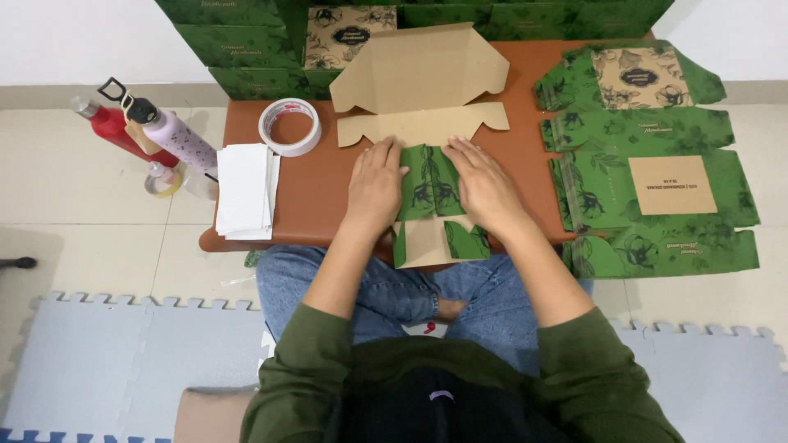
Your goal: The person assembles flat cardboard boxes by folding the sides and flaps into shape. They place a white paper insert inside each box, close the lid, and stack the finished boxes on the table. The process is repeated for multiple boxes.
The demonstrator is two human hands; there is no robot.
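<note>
Head cam: both hands [427,184] flat on box blank [427,123]; tape roll [290,125] left, flat stack [648,164] right.

A home floor workspace: a low brown desk [312,189] on pale tiles [82,205], grey foam puzzle mats [123,361], stacked green printed boxes [238,41] against the white wall [74,37].

Half-folded green-and-kraft carton [427,123] at centre, flat green cartons [648,164] stacked right, green boxes [246,41] behind
</note>
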